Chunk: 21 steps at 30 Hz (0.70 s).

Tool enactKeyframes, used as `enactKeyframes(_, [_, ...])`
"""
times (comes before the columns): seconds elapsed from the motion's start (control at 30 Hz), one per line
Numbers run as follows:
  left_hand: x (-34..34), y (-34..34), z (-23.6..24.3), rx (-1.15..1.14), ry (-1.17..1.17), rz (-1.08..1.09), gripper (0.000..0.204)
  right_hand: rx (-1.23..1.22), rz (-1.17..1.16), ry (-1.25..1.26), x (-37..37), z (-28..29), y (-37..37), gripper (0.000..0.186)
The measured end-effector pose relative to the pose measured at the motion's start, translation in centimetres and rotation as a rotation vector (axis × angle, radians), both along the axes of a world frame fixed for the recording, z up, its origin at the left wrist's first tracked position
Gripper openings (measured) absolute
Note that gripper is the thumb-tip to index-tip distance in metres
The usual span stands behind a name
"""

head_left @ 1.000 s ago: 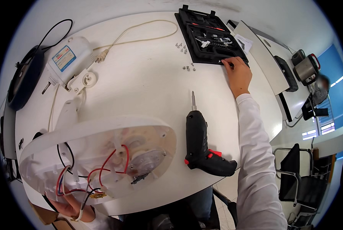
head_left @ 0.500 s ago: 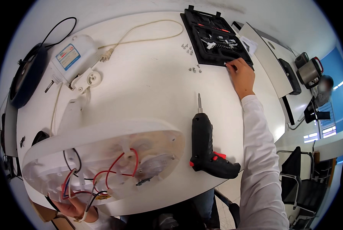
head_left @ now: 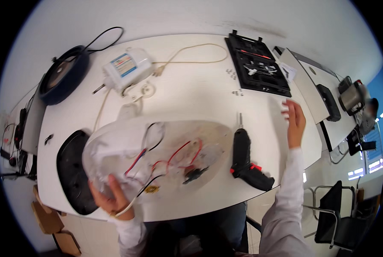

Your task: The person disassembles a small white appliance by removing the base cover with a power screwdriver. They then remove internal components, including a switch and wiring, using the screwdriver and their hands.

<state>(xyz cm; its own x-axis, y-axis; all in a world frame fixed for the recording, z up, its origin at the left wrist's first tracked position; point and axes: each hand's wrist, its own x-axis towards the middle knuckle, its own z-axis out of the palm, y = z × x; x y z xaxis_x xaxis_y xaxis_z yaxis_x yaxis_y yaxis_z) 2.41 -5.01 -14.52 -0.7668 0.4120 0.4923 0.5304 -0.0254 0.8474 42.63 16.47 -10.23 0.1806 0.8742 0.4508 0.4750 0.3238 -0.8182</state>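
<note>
Left hand (head_left: pixel 110 200) is cupping shell (head_left: pixel 112 139) edge, hold unclear; right hand (head_left: pixel 296 124) is hovering half-open, seemingly empty; tilting shell could be snagging lead (head_left: pixel 130 207) on left wrist.

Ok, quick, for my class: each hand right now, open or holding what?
Left hand: at the edge of the white housing; whether its grip is closed cannot be told.
Right hand: open, nothing visible in it.
</note>
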Motion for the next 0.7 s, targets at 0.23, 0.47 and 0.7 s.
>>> enactKeyframes(0.23, [0.8, 0.8, 2.5, 0.004, 0.099, -0.191, 0.037, -0.237, 0.643, -0.700, -4.6, 2.2, -15.1, 0.075])
enactKeyframes(0.47, [0.4, 1.1, 3.0, 0.085, 0.163, -0.249, 0.030, -0.162, 0.285, -0.870, -7.7, 0.6, -15.9, 0.074])
enactKeyframes(0.7, [0.2, 0.9, 2.5, 0.094, 0.125, -0.333, 0.030, -0.050, 0.047, -0.675, -8.0, -0.7, -16.1, 0.061])
